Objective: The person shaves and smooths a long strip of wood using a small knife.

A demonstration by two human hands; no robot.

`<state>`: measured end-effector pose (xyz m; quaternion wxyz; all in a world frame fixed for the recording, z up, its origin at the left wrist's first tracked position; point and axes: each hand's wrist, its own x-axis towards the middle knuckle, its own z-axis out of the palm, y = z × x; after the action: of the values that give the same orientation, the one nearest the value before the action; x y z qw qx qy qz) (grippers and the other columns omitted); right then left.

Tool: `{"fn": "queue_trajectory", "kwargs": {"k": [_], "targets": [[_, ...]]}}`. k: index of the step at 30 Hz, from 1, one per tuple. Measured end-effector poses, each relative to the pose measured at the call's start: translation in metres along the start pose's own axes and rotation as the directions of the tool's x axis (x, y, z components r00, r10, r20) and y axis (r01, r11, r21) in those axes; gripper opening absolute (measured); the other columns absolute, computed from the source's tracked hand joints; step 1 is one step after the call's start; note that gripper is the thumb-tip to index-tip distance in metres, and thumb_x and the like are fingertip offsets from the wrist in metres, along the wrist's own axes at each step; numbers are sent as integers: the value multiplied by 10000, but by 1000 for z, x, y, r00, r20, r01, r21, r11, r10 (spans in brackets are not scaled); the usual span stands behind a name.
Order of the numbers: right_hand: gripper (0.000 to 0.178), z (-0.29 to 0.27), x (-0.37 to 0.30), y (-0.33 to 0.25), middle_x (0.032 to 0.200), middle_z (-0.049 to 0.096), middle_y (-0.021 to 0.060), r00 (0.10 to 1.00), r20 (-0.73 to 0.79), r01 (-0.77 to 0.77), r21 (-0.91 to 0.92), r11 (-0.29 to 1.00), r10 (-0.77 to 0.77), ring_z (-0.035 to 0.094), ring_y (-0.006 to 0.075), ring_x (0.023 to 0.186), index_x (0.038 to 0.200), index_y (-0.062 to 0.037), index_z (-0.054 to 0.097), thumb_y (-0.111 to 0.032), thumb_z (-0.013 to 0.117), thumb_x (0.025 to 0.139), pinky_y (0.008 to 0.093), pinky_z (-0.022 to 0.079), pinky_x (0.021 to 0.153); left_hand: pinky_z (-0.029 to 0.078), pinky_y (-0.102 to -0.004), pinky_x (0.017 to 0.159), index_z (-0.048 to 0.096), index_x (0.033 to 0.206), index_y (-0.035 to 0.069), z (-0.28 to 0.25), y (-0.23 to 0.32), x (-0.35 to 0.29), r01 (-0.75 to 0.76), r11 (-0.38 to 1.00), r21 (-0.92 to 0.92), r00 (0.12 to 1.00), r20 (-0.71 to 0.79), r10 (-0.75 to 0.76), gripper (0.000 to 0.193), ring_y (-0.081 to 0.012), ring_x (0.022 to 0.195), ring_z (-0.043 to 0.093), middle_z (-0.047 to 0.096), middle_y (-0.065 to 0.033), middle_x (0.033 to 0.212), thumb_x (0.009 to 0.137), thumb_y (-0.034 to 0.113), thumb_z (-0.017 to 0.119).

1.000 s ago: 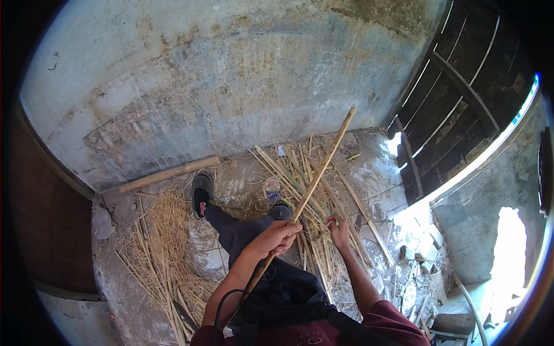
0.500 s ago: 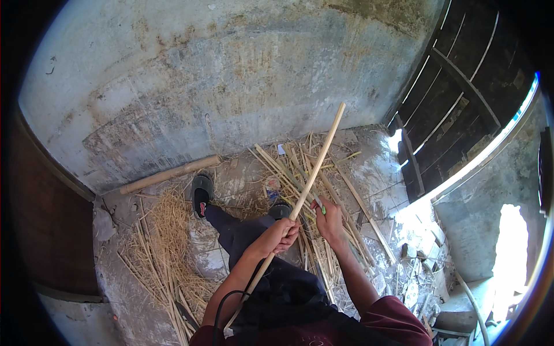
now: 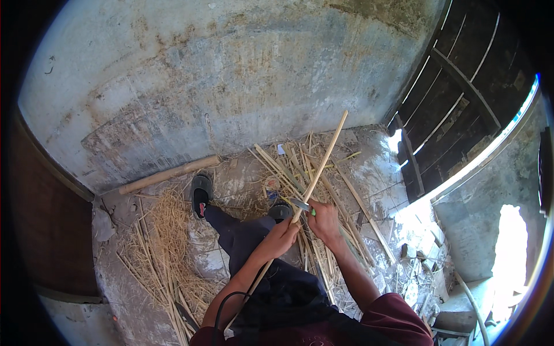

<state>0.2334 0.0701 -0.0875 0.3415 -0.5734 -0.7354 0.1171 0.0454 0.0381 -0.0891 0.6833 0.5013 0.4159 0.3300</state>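
Observation:
My left hand [image 3: 279,238] is closed around a long pale bamboo strip [image 3: 329,153], which slants from beside my left forearm up to the far right. In my right hand [image 3: 325,222] is a knife [image 3: 299,204] with a grey blade and a bit of green handle showing. The blade lies against or across the strip, just beyond my left fingers; whether it cuts in cannot be told. Most of the knife's handle is hidden inside my right fist. Below the strip, my dark-trousered leg [image 3: 242,233] and shoe [image 3: 202,190] show.
Split bamboo strips [image 3: 346,213] lie piled on the floor to the right. A heap of shavings [image 3: 173,230] covers the floor at left. One thick bamboo pole [image 3: 170,175] rests along the stained wall [image 3: 231,86]. Rubble [image 3: 424,254] and a dark plank door [image 3: 461,75] are at right.
My right hand has shifted a little left and down, and the knife blade has come to the strip. The strip's far end has dipped slightly; my left hand stays closed on it.

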Motion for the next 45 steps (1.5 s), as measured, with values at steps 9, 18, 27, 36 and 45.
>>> {"fn": "queue_trajectory", "kwargs": {"k": [9,18,27,36,45], "targets": [[304,6,-1,-1,812,715,226,992,125,10,-87,996,1,691,453,763,1047,-37,736,-68,621,768,547,557,712,463,-496,622,511,1051,-23,-1,-8,0,-196,874,445,956,-111,271,242,-484,689,613,596,-252,726,1092,216,520],[300,19,16,27,774,691,277,999,-20,-44,-164,985,41,693,464,735,1023,-28,763,-55,602,772,551,566,724,479,-623,627,498,1082,-43,5,-5,-2,-90,817,569,960,-168,222,247,-569,757,636,640,-357,756,1078,202,524],[179,18,69,86,801,677,317,981,-105,-179,-170,969,163,660,530,789,948,-2,763,-109,634,884,609,527,746,489,-642,621,494,1062,-51,7,-11,-3,-88,741,666,947,-174,270,251,-565,694,629,635,-340,713,1070,196,535],[200,-8,84,85,812,686,325,974,-122,-206,-135,969,191,684,514,794,938,7,763,-98,616,853,589,553,758,485,-624,626,502,1060,-43,6,-11,-4,-116,814,570,961,-142,237,249,-559,702,636,640,-332,715,1070,203,535],[240,7,16,32,757,689,287,996,84,9,-184,983,7,694,475,703,981,-42,790,-52,618,814,556,579,728,499,-609,605,500,1066,-51,8,-8,-6,-101,784,613,963,-138,232,256,-534,674,647,636,-316,686,1070,202,541]]}}
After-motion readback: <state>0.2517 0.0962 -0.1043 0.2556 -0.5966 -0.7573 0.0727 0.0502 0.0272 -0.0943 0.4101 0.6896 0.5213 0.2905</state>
